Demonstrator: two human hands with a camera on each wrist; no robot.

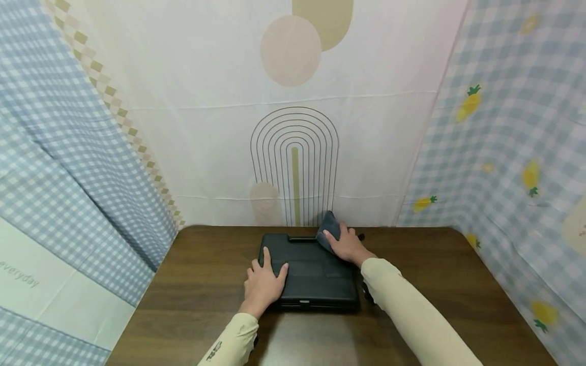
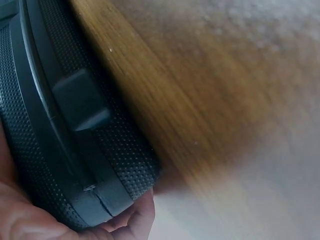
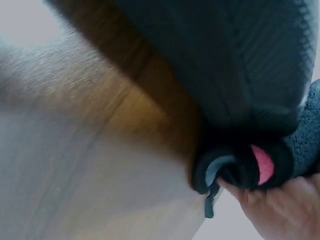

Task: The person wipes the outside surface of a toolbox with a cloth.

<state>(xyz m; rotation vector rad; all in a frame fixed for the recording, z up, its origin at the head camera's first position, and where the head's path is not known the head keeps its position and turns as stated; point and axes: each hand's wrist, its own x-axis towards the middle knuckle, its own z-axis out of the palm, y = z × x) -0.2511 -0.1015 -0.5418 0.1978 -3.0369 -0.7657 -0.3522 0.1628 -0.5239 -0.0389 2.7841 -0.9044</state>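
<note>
A black hard case (image 1: 316, 284) lies flat, its textured side and a small latch (image 2: 82, 100) visible in the left wrist view. My left hand (image 1: 263, 284) grips its left side, thumb on top and fingers along the edge. At the back right corner, my right hand (image 1: 350, 246) holds a dark grey-blue cloth (image 1: 328, 226) against the case. The right wrist view shows part of the cloth (image 3: 307, 130) beside my right hand (image 3: 280, 205). Under those fingers sits a black rounded piece (image 3: 240, 167) with a pink patch and a short tab; I cannot tell what it is.
The case stands on a brown wooden table (image 1: 206, 295), close to its back edge. A white printed curtain (image 1: 206, 152) hangs right behind. Blue checked curtains flank the table on the left (image 1: 82, 127) and right (image 1: 494, 152).
</note>
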